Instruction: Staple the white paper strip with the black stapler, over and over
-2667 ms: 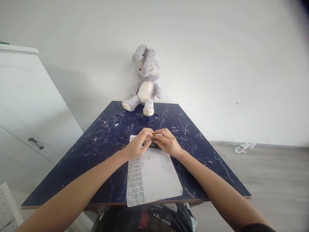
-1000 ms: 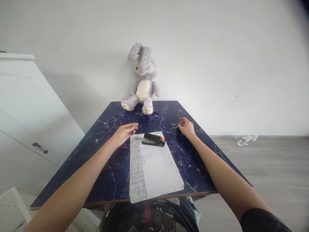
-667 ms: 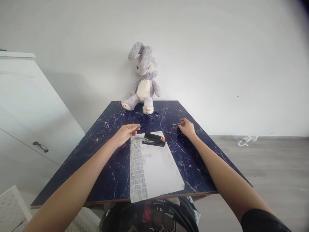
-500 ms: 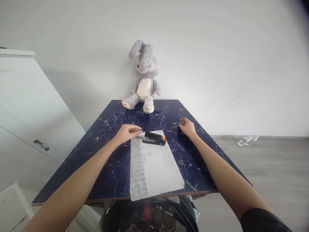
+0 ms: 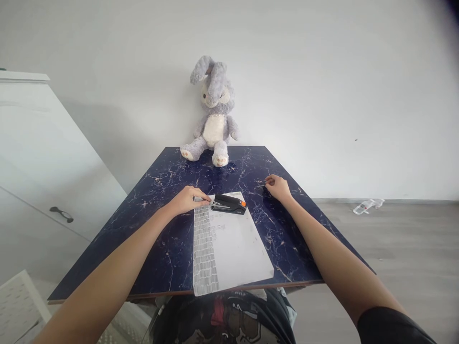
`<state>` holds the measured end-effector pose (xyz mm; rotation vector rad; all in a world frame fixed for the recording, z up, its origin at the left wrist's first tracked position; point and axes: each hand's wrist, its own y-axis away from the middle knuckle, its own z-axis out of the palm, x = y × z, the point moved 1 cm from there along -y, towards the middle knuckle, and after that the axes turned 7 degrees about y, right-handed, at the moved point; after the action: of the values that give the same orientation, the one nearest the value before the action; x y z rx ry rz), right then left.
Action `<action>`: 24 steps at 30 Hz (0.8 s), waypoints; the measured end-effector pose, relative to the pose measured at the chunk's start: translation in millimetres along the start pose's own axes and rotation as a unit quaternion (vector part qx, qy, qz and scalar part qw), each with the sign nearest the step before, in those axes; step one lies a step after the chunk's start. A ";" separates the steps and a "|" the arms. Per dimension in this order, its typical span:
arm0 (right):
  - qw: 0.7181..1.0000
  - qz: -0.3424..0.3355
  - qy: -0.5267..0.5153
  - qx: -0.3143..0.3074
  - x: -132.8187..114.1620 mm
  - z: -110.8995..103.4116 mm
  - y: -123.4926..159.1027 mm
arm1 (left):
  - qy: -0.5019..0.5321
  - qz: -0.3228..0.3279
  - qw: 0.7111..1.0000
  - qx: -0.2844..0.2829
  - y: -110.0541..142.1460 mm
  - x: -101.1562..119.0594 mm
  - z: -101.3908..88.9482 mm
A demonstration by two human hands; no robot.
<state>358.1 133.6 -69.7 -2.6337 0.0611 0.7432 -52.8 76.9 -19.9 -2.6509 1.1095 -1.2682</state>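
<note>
A black stapler (image 5: 231, 204) with an orange tip lies across the far end of a white paper sheet (image 5: 240, 248). Its metal staple tray sticks out at the left end. My left hand (image 5: 188, 199) is closed, with thumb and fingers pinched right at that tray. A small grey strip of staples is between the fingertips, now mostly hidden by them. Off to the right of the paper, my right hand (image 5: 278, 188) rests on the table with curled fingers. Whether anything is in its fingertips is too small to make out.
A grey plush rabbit (image 5: 214, 114) sits at the back of the dark blue marbled table (image 5: 158, 258), against the wall. At the left stands a white cabinet (image 5: 43, 157). A crumpled clear plastic piece (image 5: 367, 206) lies on the floor at the right.
My hands have parted from over the stapler. The staple strip has gone from the table into my left hand, which has moved right and down to the stapler's tray. My right hand has stayed put lately.
</note>
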 end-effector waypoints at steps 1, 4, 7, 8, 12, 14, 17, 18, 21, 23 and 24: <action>1.000 -0.001 0.001 0.000 0.1 0.1 0.1 | 0.000 0.000 1.000 0.005 0.0 -0.4 -0.3; 1.000 -0.003 0.003 0.000 0.3 0.0 0.3 | 0.004 -0.010 1.000 0.013 0.0 -1.1 -1.3; 1.000 -0.001 0.004 -0.002 0.2 -0.4 0.3 | 0.005 -0.017 1.000 -0.004 0.1 -1.1 -1.6; 1.000 0.001 0.004 -0.004 0.3 -0.4 0.2 | 0.005 -0.019 1.000 -0.009 0.2 -0.9 -1.7; 1.000 0.002 0.005 -0.005 1.3 0.1 0.0 | 0.003 -0.017 1.000 -0.013 0.9 0.7 -2.6; 1.000 0.000 0.007 -0.002 1.8 0.5 -0.1 | 0.005 -0.011 1.000 -0.010 1.4 2.1 -3.4; 1.000 0.001 0.005 -0.003 2.1 0.9 -0.3 | 0.019 -0.016 1.000 -0.008 2.0 4.2 -4.4; 1.000 0.002 0.004 -0.004 2.1 0.9 -0.3 | 0.024 -0.020 1.000 -0.003 2.0 4.7 -4.6; 1.000 0.005 0.003 -0.007 2.0 0.6 -0.6 | 0.035 -0.028 0.999 0.021 1.9 5.3 -4.9; 1.000 0.004 0.001 -0.006 2.0 0.4 -0.7 | 0.036 -0.027 0.999 0.025 1.6 4.8 -4.4; 1.000 0.002 0.000 -0.006 2.0 0.2 -0.7 | 0.034 -0.024 0.999 0.021 1.5 4.5 -4.0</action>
<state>359.8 134.5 -70.7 -2.6454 0.0616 0.7457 -54.5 74.2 -14.5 -2.6386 1.0194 -1.3847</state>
